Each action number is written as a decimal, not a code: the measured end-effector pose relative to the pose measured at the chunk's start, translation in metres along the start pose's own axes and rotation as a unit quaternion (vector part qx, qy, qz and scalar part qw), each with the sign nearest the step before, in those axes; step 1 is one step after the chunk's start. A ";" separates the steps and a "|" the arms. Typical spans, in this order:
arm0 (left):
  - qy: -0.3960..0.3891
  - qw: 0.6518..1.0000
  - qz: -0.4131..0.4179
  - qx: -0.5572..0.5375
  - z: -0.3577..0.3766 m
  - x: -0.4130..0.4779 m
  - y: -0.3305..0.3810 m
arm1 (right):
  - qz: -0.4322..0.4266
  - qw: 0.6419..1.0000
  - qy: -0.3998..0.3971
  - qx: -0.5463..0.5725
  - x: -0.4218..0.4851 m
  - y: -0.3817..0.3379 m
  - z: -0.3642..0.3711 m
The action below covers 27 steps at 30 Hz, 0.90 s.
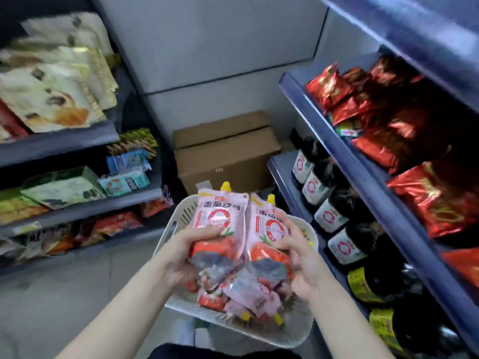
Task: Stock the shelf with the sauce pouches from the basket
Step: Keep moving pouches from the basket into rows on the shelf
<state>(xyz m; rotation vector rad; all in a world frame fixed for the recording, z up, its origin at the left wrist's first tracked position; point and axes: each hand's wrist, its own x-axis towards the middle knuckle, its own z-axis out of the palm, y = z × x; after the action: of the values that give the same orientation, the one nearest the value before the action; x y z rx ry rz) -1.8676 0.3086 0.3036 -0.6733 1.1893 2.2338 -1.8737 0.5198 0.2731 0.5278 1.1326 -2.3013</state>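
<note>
The fingers (pixel 207 230) of my left hand (pixel 181 255) curl round the lower half of one pouch (pixel 220 213). Those (pixel 281 220) of my right hand (pixel 302 260) wrap a second pouch (pixel 268 226) the same way. Both pouches stand upright, edges touching, yellow caps on top. Straight below my fingers sits the basket (pixel 181 211), with a heap (pixel 246 299) of more pouches in it. I judge slipping the main risk: each pouch is held by one hand low down, so the top may flop or the film slide through my grip. To the right of my right fingers a shelf (pixel 298 161) carries dark bottles (pixel 329 211), and a wide swing that way could knock one over. I cannot tell where the free slot is. The pouches are glossy pink film, soft and bulging at the base, with small hard spouts. The basket is pale, stiff, slotted plastic. The bottles look like glass, with white labels.
</note>
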 end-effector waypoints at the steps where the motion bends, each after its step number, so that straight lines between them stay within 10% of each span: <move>1: -0.003 1.000 0.008 -0.017 0.014 -0.012 0.012 | -0.014 0.999 -0.027 0.015 -0.013 -0.017 0.011; 12: -0.126 0.980 -0.027 0.155 0.111 -0.128 0.096 | -0.164 0.984 -0.060 -0.011 -0.140 -0.114 0.123; 27: -0.319 0.936 -0.100 0.109 0.174 -0.200 0.098 | -0.391 0.872 0.295 -0.003 -0.328 -0.058 0.135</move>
<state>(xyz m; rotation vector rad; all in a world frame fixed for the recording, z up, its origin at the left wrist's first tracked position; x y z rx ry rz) -1.8139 0.3678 0.5741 0.0362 0.9544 1.8860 -1.6647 0.5313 0.5655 0.9490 1.9222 -2.8981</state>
